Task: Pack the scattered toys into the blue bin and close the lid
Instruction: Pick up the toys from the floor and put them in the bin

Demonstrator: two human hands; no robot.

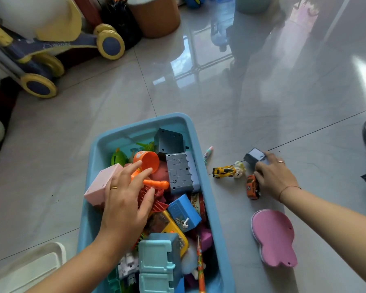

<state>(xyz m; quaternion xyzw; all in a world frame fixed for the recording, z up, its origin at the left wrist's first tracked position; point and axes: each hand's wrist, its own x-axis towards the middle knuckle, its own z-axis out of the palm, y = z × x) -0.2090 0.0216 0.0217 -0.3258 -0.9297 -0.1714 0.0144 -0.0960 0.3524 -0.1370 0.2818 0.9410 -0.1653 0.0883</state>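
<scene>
Blue bin full of toys, left fingers loose on orange scoop, right fingers curled round grey block

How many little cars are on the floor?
2. A yellow car lies right of the blue bin; an orange car sits beside the right hand gripping a dark box. More could be hidden in the bin.

Free passage: glossy grey tiled floor beyond and left of the blue plastic bin. Obstacles: toys heaped to the bin's rim (little room inside); at its right, a yellow toy car, an orange toy car, a dark grey box toy gripped by the right hand, and a flat pink plastic toy.
</scene>
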